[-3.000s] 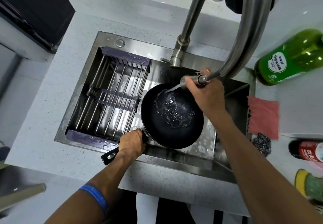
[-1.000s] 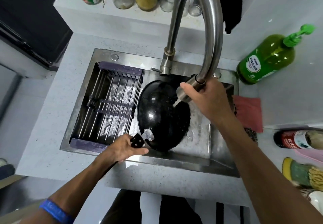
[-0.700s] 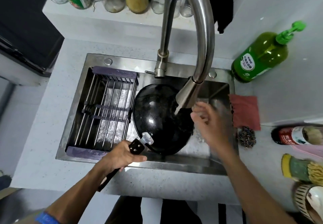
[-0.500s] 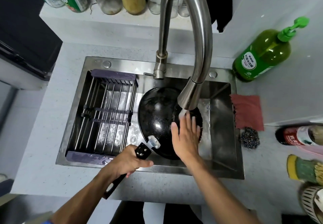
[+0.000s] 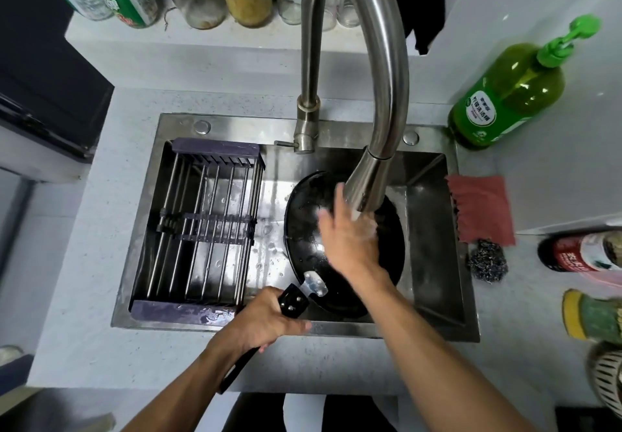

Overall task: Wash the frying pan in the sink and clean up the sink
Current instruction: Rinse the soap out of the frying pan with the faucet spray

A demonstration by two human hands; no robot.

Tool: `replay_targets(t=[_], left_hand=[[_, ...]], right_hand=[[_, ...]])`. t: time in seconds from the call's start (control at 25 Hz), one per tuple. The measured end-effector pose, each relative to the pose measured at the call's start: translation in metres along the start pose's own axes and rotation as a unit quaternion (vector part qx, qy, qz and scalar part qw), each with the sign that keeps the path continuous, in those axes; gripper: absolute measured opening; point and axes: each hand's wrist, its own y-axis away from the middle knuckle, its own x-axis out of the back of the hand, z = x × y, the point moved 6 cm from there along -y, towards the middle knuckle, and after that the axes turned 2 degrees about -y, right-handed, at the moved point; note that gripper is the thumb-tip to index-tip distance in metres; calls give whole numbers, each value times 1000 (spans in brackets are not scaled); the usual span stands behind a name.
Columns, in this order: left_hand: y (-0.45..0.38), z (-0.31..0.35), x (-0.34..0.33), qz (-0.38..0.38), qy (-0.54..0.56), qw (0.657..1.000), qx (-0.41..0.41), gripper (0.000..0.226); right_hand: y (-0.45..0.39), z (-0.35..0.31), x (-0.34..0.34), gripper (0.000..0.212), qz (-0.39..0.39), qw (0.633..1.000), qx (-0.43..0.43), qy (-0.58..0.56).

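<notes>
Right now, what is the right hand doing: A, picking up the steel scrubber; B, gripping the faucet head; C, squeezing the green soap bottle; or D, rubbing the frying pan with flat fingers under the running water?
D: the right hand lies open on the frying pan beneath the faucet head, while the left hand grips the handle.

frying pan (image 5: 303,229) black | cloth (image 5: 481,209) red | soap bottle (image 5: 505,98) green | sink (image 5: 434,229) steel-grey
</notes>
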Motion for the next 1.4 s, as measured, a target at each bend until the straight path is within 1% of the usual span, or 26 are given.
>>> replay_targets(t=[0.08, 0.12, 0.16, 0.24, 0.28, 0.32, 0.4, 0.48, 0.6, 0.72, 0.76, 0.8, 0.84, 0.88, 0.96, 1.0, 1.04, 1.08, 1.12, 1.16, 1.2, 1.24, 1.28, 1.32, 1.36, 1.4], left_hand=[[-5, 2, -3, 0, -5, 1000, -6, 20], [-6, 3, -4, 3, -12, 1000, -7, 22], [-7, 5, -5, 6, -18, 1000, -8, 26], [-10, 8, -9, 8, -27, 1000, -7, 31], [-11, 10, -11, 4, -29, 1000, -8, 31], [-14, 10, -13, 1, -33, 999, -6, 29], [-18, 11, -17, 1, -41, 999, 4, 25], [-21, 10, -18, 6, -42, 999, 12, 28], [-16, 11, -24, -9, -10, 1000, 4, 20], [-11, 12, -22, -11, 10, 1000, 1, 20], [-11, 11, -23, -13, 16, 1000, 10, 17], [-11, 9, -22, -11, 17, 1000, 17, 23], [-12, 6, -20, -6, 19, 999, 28, 42], [-13, 1, -17, 9, 27, 999, 42, 62], [-13, -4, -11, 32, 39, 997, 56, 81], [-12, -4, -12, 27, 47, 997, 58, 86], [-14, -5, -13, 29, 58, 996, 60, 92], [-14, -3, -15, 28, 72, 995, 63, 97], [-17, -5, -17, 30, 83, 994, 64, 101], [-16, -5, -20, 27, 90, 993, 66, 100], [-16, -6, -22, 31, 90, 993, 66, 94], [-14, -5, -22, 38, 77, 994, 71, 88], [-13, -4, -22, 41, 66, 994, 72, 81], [-10, -1, -23, 38, 60, 995, 70, 71], [-9, 1, -22, 40, 53, 996, 62, 56], [-8, 1, -22, 41, 41, 997, 52, 39]], right_hand=[[11, -30, -16, 59, -44, 982, 179, 41], [2, -28, -16, 57, -45, 981, 183, 32], [-13, -16, -12, 60, -38, 990, 138, 3], [-47, 29, 1, 85, -19, 997, 0, -76], [-57, 41, 8, 91, -18, 994, -31, -101], [-62, 47, 13, 87, -37, 989, -63, -129], [-63, 43, 4, 73, -78, 989, -97, -81], [-47, 22, -10, 81, -47, 997, -55, -37], [-18, 12, -18, 63, -16, 991, 119, 51], [-15, 23, -4, 64, 17, 997, -50, 56], [-8, 7, -13, 63, 24, 995, -7, 93], [4, -5, -21, 60, 0, 991, 74, 108], [11, -3, -26, 56, -30, 987, 138, 80], [13, 11, -22, 55, -41, 987, 145, 47], [12, 65, -2, 62, 20, 1000, -18, -16], [19, 80, 2, 66, 35, 995, -98, -8], [26, 77, -4, 68, 27, 995, -97, -4], [30, 58, -14, 69, 18, 999, -30, 26], [28, 45, -19, 70, 9, 999, 27, 14], [17, 43, -17, 71, 11, 999, 52, -1], [3, 51, -7, 71, 23, 999, -1, -41], [-7, 70, 0, 68, 40, 994, -87, -59], [-6, 83, 0, 65, 44, 988, -142, -44], [4, 77, -1, 63, 29, 989, -147, -12], [19, 57, -9, 64, 7, 995, -97, 20], [28, 32, -23, 65, -13, 999, 4, 48]])
